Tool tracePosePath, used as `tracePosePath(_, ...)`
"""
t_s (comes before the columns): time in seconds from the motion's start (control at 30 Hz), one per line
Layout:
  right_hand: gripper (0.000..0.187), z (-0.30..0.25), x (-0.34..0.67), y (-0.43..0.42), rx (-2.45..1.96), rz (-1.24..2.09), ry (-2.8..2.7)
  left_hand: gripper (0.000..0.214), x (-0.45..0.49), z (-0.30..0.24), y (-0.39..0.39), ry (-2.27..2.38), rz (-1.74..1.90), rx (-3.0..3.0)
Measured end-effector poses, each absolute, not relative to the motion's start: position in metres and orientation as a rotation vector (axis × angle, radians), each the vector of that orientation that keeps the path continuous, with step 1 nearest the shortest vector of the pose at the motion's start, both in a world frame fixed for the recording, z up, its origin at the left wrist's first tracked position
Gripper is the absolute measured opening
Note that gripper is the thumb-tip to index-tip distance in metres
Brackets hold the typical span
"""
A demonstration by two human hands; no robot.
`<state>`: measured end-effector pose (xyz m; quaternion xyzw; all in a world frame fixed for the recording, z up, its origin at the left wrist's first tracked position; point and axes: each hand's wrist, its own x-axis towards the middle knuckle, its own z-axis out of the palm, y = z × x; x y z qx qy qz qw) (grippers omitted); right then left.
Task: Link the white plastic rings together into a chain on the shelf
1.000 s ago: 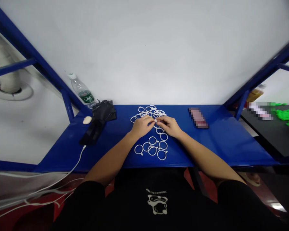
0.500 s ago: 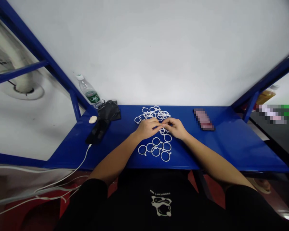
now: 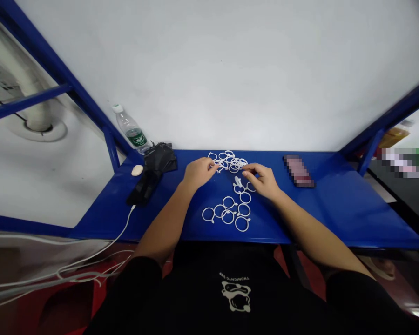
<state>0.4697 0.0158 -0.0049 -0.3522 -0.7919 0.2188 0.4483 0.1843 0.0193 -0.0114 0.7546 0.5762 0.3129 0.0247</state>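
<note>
Having parted since the earlier head view, the left hand (image 3: 200, 172) and right hand (image 3: 264, 179) are beside the far pile of thin, tabbed white rings (image 3: 234, 163) on the blue surface (image 3: 335, 200); whether either grips, I cannot tell.

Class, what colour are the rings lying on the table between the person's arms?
White; the rings show best in the head view, against the blue table.
</note>
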Motion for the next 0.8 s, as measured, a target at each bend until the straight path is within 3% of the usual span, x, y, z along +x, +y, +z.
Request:
tracePosePath(0.13, 0.024, -0.013, 0.478, 0.029, -0.917, 0.423, -1.989, 0.043, 0.156, -0.021, 0.031, 2.099, 0.488, 2.164)
tracePosePath(0.23, 0.022, -0.022, 0.48, 0.038, -0.911, 0.432, -2.057, 0.04, 0.153, -0.024, 0.033, 2.114, 0.32, 2.1)
tracePosePath(0.37, 0.021, -0.027, 0.478, 0.04, -0.863, 0.462, -2.152, 0.029, 0.155, -0.022, 0.031, 2.149, 0.382, 2.084)
tracePosePath(0.5, 0.02, -0.025, 0.476, 0.038, -0.851, 0.453, -2.205, 0.035, 0.156, -0.023, 0.033, 2.157, 0.545, 2.079)
tracePosePath(0.67, 0.02, -0.025, 0.476, 0.038, -0.86, 0.449, -2.245, 0.015, 0.169, -0.014, 0.03, 2.08, 0.328, 2.15)
tracePosePath(0.8, 0.02, -0.025, 0.474, 0.033, -0.836, 0.376, -2.233, 0.024, 0.182, 0.002, 0.019, 2.125, 0.465, 2.174)
